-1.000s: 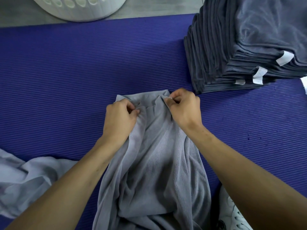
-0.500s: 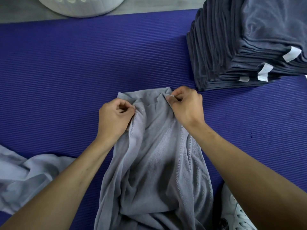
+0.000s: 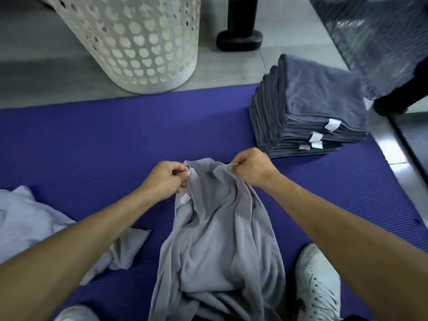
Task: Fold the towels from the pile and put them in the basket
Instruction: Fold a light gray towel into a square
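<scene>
Lighting is even, soft and moderately bright, daylight-like in tone, its source out of view. Shadows are weak: a diffuse dark band on the grey floor (image 3: 34, 72) left of the basket (image 3: 148, 42), and soft shading in the folds of the grey towel (image 3: 222, 228). Glare shows on the plastic sheet (image 3: 379, 31) at upper right, and on the glossy floor strip along the right edge. Focus is soft overall; the sheet and the black stand (image 3: 240, 24) at the top are blurred. Wide-angle distortion bends the mat (image 3: 92, 140) edge and stretches the forearms at the lower corners. The hands (image 3: 166, 179) are slightly smeared.
</scene>
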Tool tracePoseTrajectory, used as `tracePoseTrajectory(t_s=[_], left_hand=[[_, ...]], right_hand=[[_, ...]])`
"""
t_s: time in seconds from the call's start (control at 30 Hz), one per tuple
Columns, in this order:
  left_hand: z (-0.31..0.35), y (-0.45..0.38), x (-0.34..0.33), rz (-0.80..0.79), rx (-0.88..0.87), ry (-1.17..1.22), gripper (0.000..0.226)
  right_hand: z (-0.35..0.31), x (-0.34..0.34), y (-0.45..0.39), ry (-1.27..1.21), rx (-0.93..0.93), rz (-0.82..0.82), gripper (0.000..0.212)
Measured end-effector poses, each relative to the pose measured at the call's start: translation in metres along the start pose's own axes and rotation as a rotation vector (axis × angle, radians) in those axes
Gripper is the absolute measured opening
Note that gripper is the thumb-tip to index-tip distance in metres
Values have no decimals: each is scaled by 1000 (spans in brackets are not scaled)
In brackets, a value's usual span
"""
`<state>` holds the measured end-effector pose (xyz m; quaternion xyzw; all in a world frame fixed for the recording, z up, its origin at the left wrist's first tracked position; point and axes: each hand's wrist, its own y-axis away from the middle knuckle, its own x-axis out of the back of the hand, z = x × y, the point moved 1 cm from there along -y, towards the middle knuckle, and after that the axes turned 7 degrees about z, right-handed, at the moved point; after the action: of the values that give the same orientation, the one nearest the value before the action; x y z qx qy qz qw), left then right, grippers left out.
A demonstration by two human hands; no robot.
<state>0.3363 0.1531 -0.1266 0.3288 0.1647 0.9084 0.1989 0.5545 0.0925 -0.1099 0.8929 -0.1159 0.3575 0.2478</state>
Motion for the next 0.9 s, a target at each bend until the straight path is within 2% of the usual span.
tracePoseTrajectory(t_s=[0.17,0.23,0.33,0.43,0.53,0.6,0.67,0.77,0.83,0.9], left_hand=[[45,53,40,-87,70,-135,19],[60,79,59,-62,107,-190,21],[82,120,83,2,175,-152,22],[107,164,107,121,166,-55,24],[137,204,139,474,-91,154,14],[148,232,156,597,-252,98,8],[152,258,165,601,-310,-72,8],[154,284,175,725,-364,-43,11],[155,300,179,642,-313,-28,16],[153,318,179,457,-215,-56,24]], right_hand=[[-39,63,54,-20,-35,-63,25],[-55,84,82,-22,-65,-126,20],[-80,112,125,113,-39,-182,12],[-103,137,163,88,26,-54,12],[-123,163,200,-3,212,272,10],[-134,182,223,-76,299,434,9],[-144,198,249,5,330,438,10],[-148,215,279,31,363,519,12],[-144,221,295,-8,350,539,13],[-137,218,306,9,318,494,14]])
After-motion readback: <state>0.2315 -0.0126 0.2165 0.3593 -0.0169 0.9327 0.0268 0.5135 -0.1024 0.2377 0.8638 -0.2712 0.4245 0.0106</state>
